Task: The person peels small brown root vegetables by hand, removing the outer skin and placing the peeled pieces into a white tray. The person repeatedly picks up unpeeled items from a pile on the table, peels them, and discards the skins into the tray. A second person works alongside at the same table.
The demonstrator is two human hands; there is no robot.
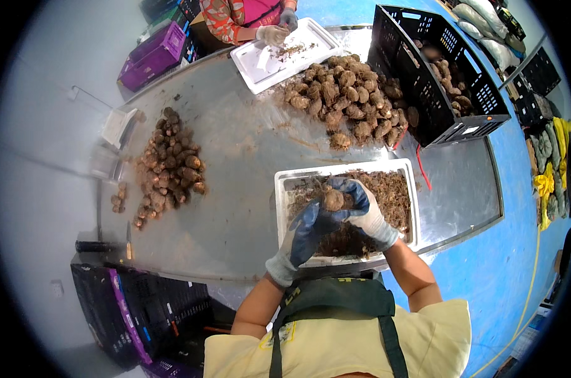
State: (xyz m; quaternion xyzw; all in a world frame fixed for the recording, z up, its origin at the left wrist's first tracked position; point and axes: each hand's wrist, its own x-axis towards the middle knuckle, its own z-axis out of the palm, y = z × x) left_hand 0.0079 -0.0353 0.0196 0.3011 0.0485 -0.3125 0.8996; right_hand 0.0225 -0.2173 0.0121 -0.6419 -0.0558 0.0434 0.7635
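A round brown taro corm (pixel 333 200) is held between both hands above a white plastic tray (pixel 281 208). My left hand (pixel 306 231), in a blue-coated work glove, grips it from the left and below. On the other side my right hand (pixel 361 201), gloved the same way, curls around its top and right; its fingers partly hide the corm. Brown fibrous peelings (pixel 391 193) fill much of the tray beneath. Beyond the tray lies a large heap of hairy taro corms (pixel 347 94). A second heap of cleaner-looking corms (pixel 170 165) rests to the left.
A black plastic crate (pixel 455 130) holding more corms stands at the table's back right. Across the steel table (pixel 238 165), a co-worker's gloved hands (pixel 273 34) work over another white tray (pixel 295 64). A wooden-handled knife (pixel 129 245) lies near the left edge. Black crates (pixel 162 307) sit below.
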